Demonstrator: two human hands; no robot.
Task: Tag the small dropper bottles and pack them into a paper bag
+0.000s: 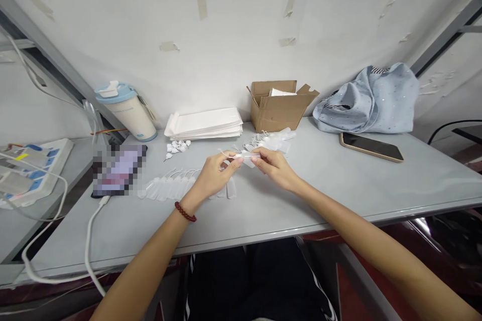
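Observation:
Above the middle of the table, my left hand (pixel 216 173) and my right hand (pixel 276 166) meet at a small clear plastic sleeve (pixel 248 156) with a white end. The left fingers pinch the white end; those of the right hand close on the other end. Fingertips cover part of it. Beside and partly behind my left hand lies a row of similar clear sleeves (pixel 169 188) with thin white strings. Just beyond my right hand is a loose heap of clear pieces with strings (pixel 276 139). Several small white pieces (pixel 177 148) are piled farther back on the left.
Along the wall stand a tumbler (pixel 130 115), stacked white trays (pixel 205 124), an open cardboard box (pixel 278 113) and a blue cloth bag (pixel 376 103). A phone (pixel 372 147) lies right. Left are a blurred-out phone (pixel 120 169), its white cable (pixel 90 241) and a power strip (pixel 48 170).

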